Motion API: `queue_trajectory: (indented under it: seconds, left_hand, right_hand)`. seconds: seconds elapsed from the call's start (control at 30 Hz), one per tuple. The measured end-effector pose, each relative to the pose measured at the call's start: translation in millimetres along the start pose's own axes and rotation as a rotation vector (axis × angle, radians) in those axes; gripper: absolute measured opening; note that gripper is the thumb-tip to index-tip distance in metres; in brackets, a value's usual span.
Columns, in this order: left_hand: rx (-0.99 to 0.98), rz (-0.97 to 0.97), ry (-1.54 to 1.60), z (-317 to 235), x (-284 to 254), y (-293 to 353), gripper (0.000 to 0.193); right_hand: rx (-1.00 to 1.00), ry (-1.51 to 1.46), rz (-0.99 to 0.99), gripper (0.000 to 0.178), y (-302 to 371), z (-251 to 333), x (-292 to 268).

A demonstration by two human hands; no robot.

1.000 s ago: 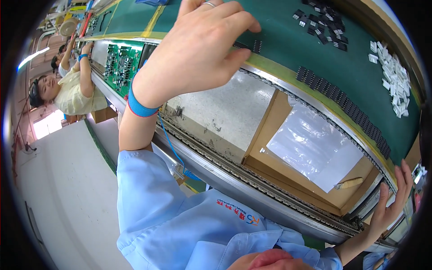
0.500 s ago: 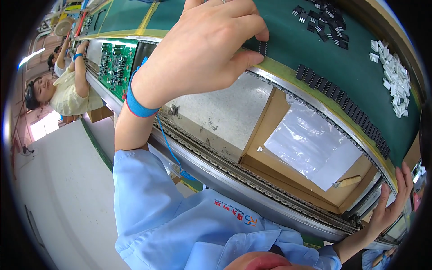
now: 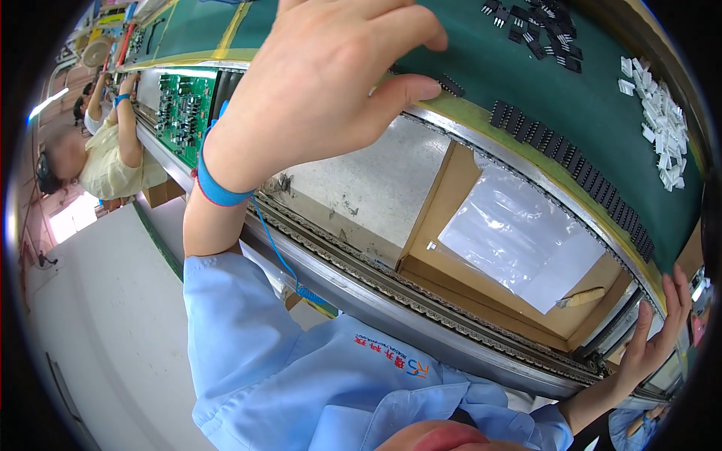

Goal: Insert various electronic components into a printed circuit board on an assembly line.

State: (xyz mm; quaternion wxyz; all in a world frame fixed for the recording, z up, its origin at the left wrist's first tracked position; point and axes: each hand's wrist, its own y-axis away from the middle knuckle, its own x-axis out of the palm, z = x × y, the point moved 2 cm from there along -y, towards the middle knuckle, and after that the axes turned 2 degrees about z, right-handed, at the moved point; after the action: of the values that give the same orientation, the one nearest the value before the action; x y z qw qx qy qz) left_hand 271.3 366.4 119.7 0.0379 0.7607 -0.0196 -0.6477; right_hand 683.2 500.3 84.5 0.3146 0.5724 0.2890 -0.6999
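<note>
My left hand (image 3: 323, 94), wearing a blue wrist strap (image 3: 218, 184) with a coiled cord, hovers over the edge of the green mat (image 3: 466, 45). Its thumb and index finger are apart, with nothing between them. Just beyond the thumb tip, a small black chip (image 3: 452, 86) with pins lies on the mat. To its right, a row of several black chips (image 3: 568, 161) follows the curved yellow-taped edge. At the far right, my right hand (image 3: 653, 342) rests with stretched fingers at the bench edge, beyond the end of that row, holding nothing.
Black three-legged components (image 3: 545, 34) and white connectors (image 3: 662, 128) lie in piles on the mat. Below the metal rail, a cardboard box (image 3: 427, 214) holds a clear plastic bag (image 3: 519, 233) and a beige-handled tool (image 3: 583, 298). A green circuit board (image 3: 184, 113) and a person (image 3: 113, 154) are at left.
My left thumb and index finger have let go of the black chip, which stood between them and now lies on the mat. That hand has moved slightly left; the right has barely shifted.
</note>
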Motion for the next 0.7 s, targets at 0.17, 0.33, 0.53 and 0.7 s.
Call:
queue_trajectory:
  seconds: [0.17, 0.33, 0.53, 0.7]
  left_hand:
    - [0.122, -0.014, -0.025, 0, 13, -5, 0.019]
    - [0.064, -0.031, 0.032, -1, 14, -3, 0.017]
    - [0.001, -0.001, 0.031, -2, 11, -3, 0.019]
    - [-0.047, 0.073, -0.028, 4, 0, -5, 0.028]
  right_hand:
    - [0.008, -0.009, -0.005, 0.034, 0, 0, 0]
    - [-0.009, -0.009, -0.006, 0.033, -2, 1, -1]
    - [-0.024, -0.024, 0.008, 0.035, -2, -1, -1]
    - [-0.021, -0.031, -0.002, 0.033, -3, 1, -1]
